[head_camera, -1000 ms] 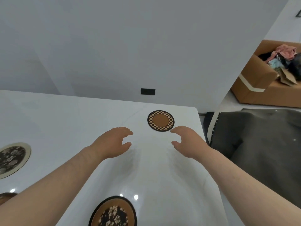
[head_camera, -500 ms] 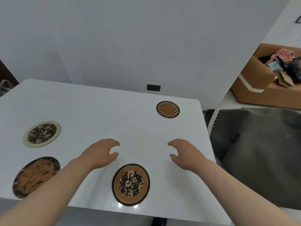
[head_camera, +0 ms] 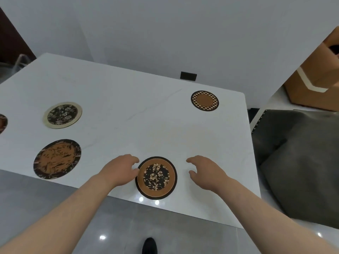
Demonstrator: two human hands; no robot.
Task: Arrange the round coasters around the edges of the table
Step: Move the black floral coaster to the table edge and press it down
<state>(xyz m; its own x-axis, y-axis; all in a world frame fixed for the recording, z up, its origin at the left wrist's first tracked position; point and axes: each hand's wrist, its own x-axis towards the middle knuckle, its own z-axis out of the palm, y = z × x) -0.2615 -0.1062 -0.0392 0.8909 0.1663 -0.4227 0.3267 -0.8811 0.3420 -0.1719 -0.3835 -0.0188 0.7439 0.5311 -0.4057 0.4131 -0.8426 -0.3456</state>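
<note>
Your left hand (head_camera: 119, 170) hovers low over the white marble-look table (head_camera: 128, 110), fingers loosely curled and holding nothing, its thumb and fingertips right at the left rim of the round brown coaster with a black floral centre (head_camera: 156, 177); you cannot tell whether they touch it. Your right hand (head_camera: 207, 173) is just beside that coaster's right side, apart from it, likewise relaxed and empty. This coaster lies flat near the table's front edge. A round brown coaster with a checkered border (head_camera: 204, 100) sits near the far right corner. To the left lie a round cream-rimmed coaster with a dark floral centre (head_camera: 62, 115) and, nearer you, a round brown leaf-patterned coaster with a dark rim (head_camera: 57, 159) by the front edge. Another coaster (head_camera: 2, 122) is cut off at the left. A grey cushioned seat (head_camera: 297, 153) stands right of the table.
</note>
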